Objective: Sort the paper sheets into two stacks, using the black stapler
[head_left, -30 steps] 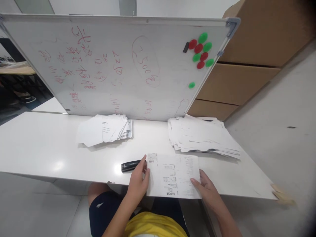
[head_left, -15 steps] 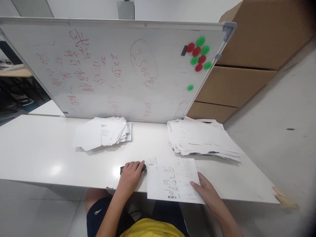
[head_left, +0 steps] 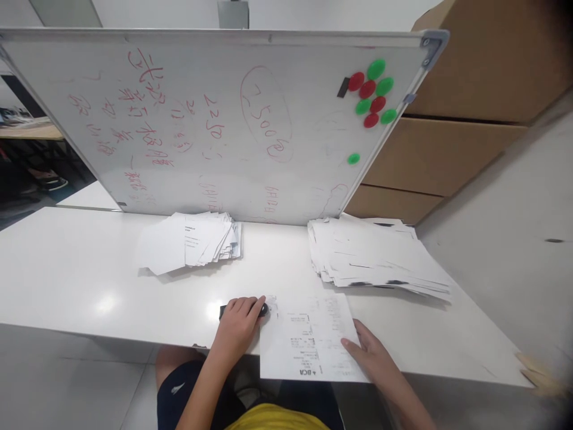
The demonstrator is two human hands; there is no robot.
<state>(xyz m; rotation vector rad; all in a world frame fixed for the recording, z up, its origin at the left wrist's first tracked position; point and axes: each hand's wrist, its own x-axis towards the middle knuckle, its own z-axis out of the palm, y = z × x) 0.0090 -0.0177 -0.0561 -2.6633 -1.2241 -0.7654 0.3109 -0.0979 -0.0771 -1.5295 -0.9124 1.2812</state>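
My left hand [head_left: 242, 319] is wrapped over a black stapler [head_left: 264, 309] that rests on the white table near its front edge. Most of the stapler is hidden under my fingers. A printed sheet of paper [head_left: 308, 343] lies just right of it, with its upper left corner up against the stapler's nose. Whether the corner sits inside the jaw cannot be made out. My right hand [head_left: 364, 349] pinches the sheet at its right edge, thumb on top. The sheet's lower edge reaches past the table edge, over my lap.
A stack of papers [head_left: 197, 242] lies at the back left of the table [head_left: 67, 269], and a larger paper stack [head_left: 380, 257] at the back right. Behind them stands a whiteboard [head_left: 313, 149] with red writing and magnets. Cardboard boxes [head_left: 447, 152] are piled behind it on the right.
The sheet has shifted slightly left and toward me, its left corner now closer to the stapler. My right hand moved with it. My left hand stays on the stapler; the camera view shifted slightly.
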